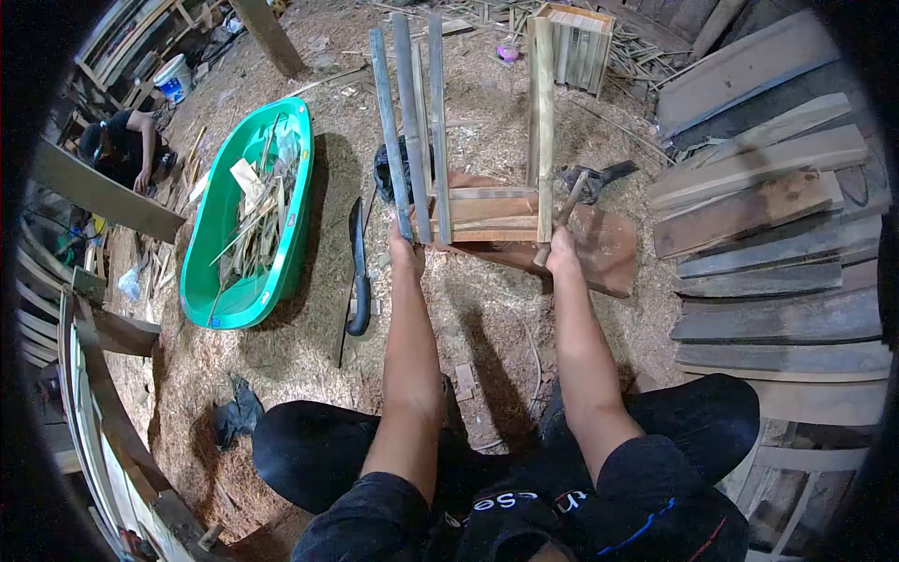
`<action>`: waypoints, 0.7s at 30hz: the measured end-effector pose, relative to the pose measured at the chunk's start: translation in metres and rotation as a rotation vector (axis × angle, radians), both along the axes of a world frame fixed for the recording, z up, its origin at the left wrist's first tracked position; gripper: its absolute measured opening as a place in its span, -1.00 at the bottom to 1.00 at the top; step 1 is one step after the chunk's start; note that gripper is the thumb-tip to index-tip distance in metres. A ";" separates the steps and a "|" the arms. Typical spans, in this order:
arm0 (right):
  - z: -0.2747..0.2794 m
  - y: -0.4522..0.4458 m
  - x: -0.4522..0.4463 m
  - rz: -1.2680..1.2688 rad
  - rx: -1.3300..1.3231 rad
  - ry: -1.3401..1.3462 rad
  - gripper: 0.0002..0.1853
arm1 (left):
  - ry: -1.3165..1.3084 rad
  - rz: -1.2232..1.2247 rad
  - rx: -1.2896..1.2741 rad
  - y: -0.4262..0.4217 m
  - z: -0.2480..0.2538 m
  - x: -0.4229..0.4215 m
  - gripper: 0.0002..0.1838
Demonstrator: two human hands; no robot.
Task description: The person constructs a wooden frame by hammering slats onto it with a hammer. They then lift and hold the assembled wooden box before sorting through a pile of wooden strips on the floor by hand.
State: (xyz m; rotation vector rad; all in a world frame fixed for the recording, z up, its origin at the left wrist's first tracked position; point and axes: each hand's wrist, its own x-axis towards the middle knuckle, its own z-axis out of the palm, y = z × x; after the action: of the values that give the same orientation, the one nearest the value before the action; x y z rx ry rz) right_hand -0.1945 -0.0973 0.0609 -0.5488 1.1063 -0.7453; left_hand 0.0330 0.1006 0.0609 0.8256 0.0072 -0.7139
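A partly slatted wooden crate frame [493, 225] is held up in front of me, several of its slats pointing away from me. My left hand [405, 251] is closed around its near left corner, by the slat ends. At the near right corner my right hand [562, 251] grips the frame beside an upright post. Against that hand lies a wooden-handled tool [571, 199]; whether the fingers also hold it I cannot tell. Beneath the frame is a brown board [604, 248]. A machete with a black handle [358, 304] rests on the ground left of my left hand.
A green plastic tub [192, 272] with wood scraps stands at left. A finished-looking slatted crate [582, 51] is at the back. Planks [777, 318] line the right side. Another person [126, 145] crouches at far left, near a white bucket [172, 79]. Wood shavings cover the floor.
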 end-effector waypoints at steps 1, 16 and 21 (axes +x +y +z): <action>-0.003 0.000 -0.001 0.019 -0.008 -0.003 -0.78 | 0.012 -0.005 0.009 0.002 -0.011 0.001 -0.51; -0.051 -0.012 -0.024 0.190 -0.090 0.021 -0.66 | 0.070 -0.334 0.293 0.038 -0.024 0.009 -0.62; -0.013 0.012 -0.026 0.176 -0.230 0.104 -0.65 | 0.110 -0.210 0.255 0.033 -0.062 0.014 -0.57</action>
State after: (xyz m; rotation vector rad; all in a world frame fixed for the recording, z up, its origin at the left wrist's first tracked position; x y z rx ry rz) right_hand -0.2208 -0.0857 0.0482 -0.8767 1.0582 -0.7003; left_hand 0.0471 0.1337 -0.0015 1.0401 0.1139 -0.9692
